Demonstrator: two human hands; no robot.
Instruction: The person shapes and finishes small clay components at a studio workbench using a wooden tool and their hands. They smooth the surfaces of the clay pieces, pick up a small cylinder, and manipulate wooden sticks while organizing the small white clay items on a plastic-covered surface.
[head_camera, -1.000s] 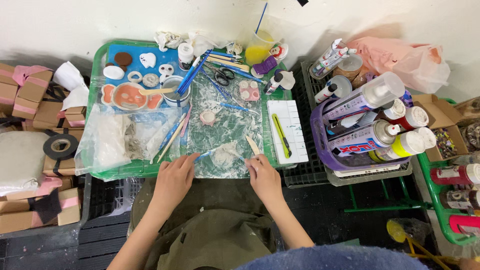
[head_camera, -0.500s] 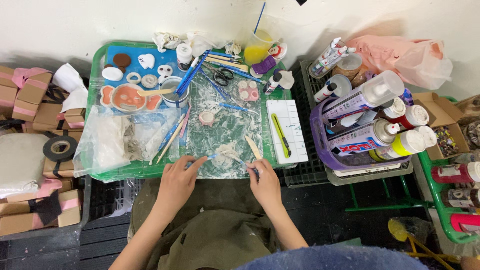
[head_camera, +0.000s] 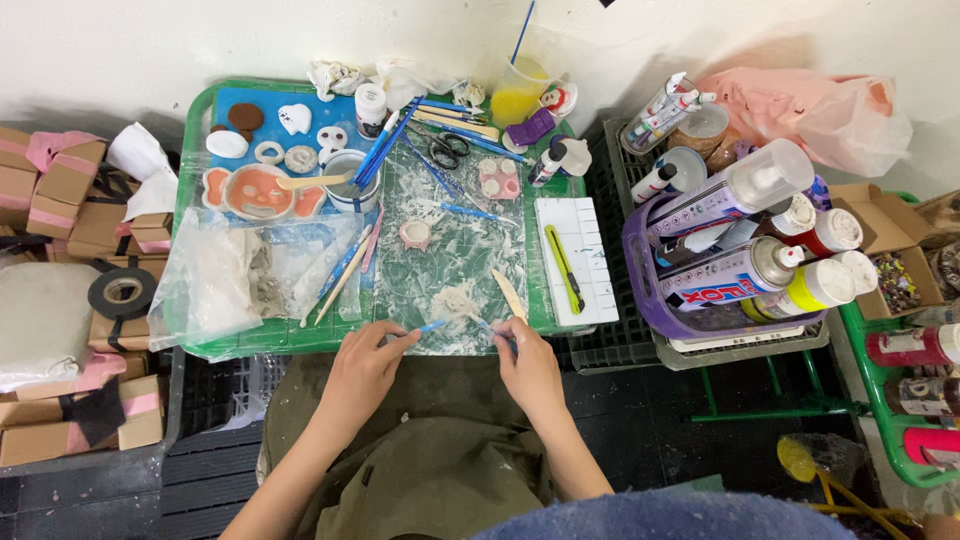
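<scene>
At the green tray's (head_camera: 190, 200) near edge, both hands (head_camera: 365, 370) (head_camera: 528, 368) pinch blue tools (head_camera: 432, 327).

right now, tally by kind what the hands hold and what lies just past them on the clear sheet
blue-tipped tool: 2, one in the left hand, one in the right hand
wooden spatula: 1
pale clay lump: 1
total: 4
</scene>
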